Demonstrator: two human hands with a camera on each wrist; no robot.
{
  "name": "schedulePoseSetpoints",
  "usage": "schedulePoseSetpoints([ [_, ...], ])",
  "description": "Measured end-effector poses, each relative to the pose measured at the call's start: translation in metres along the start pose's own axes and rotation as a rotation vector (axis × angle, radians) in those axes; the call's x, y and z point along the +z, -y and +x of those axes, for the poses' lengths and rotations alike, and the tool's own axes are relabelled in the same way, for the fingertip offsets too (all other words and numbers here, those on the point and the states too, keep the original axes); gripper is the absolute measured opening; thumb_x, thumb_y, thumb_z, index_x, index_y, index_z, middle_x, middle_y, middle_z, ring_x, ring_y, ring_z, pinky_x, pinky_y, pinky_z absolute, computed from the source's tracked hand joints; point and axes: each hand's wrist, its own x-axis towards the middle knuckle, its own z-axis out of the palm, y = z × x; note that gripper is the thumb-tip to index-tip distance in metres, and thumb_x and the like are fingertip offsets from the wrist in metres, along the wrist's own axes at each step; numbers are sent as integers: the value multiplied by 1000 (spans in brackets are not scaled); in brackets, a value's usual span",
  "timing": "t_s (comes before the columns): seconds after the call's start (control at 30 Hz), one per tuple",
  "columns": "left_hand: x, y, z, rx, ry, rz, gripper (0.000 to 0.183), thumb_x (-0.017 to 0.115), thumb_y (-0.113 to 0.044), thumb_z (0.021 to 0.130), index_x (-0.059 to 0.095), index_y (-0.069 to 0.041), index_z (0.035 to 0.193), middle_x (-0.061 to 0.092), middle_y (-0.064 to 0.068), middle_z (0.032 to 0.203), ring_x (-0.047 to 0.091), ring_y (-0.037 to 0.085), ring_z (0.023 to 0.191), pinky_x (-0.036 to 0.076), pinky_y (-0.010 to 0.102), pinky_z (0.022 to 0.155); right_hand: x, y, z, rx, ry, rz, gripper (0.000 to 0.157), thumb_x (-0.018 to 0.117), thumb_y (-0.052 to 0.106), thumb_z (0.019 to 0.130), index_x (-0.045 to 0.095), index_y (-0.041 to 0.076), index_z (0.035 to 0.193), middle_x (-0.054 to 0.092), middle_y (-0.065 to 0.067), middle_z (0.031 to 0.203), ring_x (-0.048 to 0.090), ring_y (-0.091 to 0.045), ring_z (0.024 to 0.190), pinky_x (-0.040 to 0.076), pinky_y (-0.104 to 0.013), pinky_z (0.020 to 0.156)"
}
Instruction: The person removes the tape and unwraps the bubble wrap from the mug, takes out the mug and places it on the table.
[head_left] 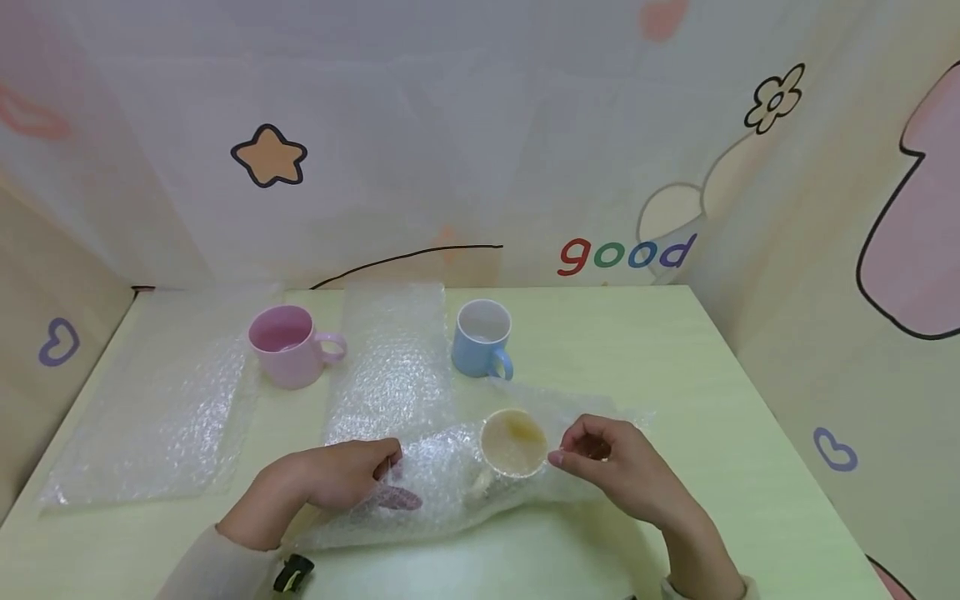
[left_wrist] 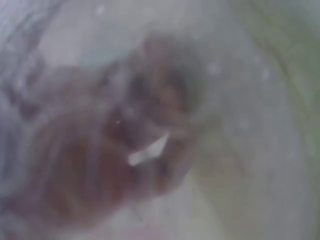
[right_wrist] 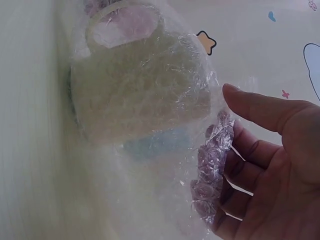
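A cream mug [head_left: 514, 443] stands upright in front of me, partly covered by a sheet of bubble wrap [head_left: 442, 492]. Its handle [right_wrist: 90, 32] shows through the film in the right wrist view. At the sheet's left part my left hand [head_left: 348, 475] holds the wrap, with the thumb seen through the plastic; its own wrist view is blurred behind film. My right hand [head_left: 618, 462] is beside the mug's rim on the right. Its fingers [right_wrist: 250, 172] curl at the wrap's edge, and the thumb points toward the mug.
A pink mug [head_left: 288, 350] and a light blue mug [head_left: 482, 342] stand farther back. Flat bubble wrap sheets lie at the left [head_left: 150, 417] and in the middle [head_left: 390, 367]. A small black item [head_left: 293, 573] is near my left sleeve. Printed cloth walls [head_left: 480, 150] enclose the table.
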Motion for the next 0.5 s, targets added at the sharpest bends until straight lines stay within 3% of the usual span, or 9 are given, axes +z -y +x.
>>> schedulePoseSetpoints([
  [0.07, 0, -1, 0, 4, -4, 4, 12, 47, -1, 103, 50, -12, 101, 41, 1, 80, 40, 17, 72, 32, 29, 62, -1, 1, -1, -12, -9, -2, 17, 80, 31, 91, 68, 20, 88, 66, 2, 81, 61, -15, 76, 49, -26, 68],
  [0.13, -1, -2, 1, 5, -10, 11, 6, 57, -16, 104, 51, -13, 102, 43, -1, 79, 43, 16, 73, 35, 29, 63, -2, 2, -3, -22, -6, 8, 17, 80, 31, 91, 68, 20, 88, 66, 2, 81, 62, -16, 78, 49, -27, 70],
  [0.23, -1, -3, 2, -7, -5, 6, 29, 70, -36, 98, 53, -14, 104, 46, -2, 80, 46, 15, 74, 37, 28, 64, -2, 3, -5, -24, 7, 31, 16, 80, 32, 91, 70, 21, 89, 68, 1, 81, 64, -16, 80, 49, -27, 72],
  [0.3, 0, -3, 3, -12, 2, 3, 22, 69, -28, 99, 53, -14, 105, 46, -2, 80, 45, 14, 74, 36, 28, 63, -3, 3, -7, -19, 18, 46, 14, 80, 32, 91, 72, 21, 92, 70, 1, 83, 65, -16, 82, 50, -27, 73],
  [0.37, 0, -2, 3, -18, 10, 0, 11, 61, -10, 99, 53, -13, 105, 46, -1, 81, 44, 15, 74, 35, 28, 62, -3, 3, -7, -13, 28, 55, 13, 80, 32, 91, 74, 21, 94, 71, 1, 85, 65, -16, 84, 51, -27, 74],
  [0.43, 0, -2, 2, -24, 14, -1, 23, 52, 5, 93, 53, -13, 107, 46, 0, 82, 43, 16, 73, 34, 28, 62, -3, 3, -7, -14, 36, 57, 12, 80, 33, 91, 75, 22, 97, 73, 2, 88, 66, -16, 87, 52, -27, 75],
  [0.5, 0, -2, 2, -30, 12, -3, 30, 47, 10, 90, 54, -14, 107, 46, 0, 82, 42, 16, 73, 33, 28, 61, -4, 2, -6, -24, 41, 55, 11, 79, 33, 92, 76, 23, 97, 74, 2, 89, 66, -16, 89, 53, -28, 76],
])
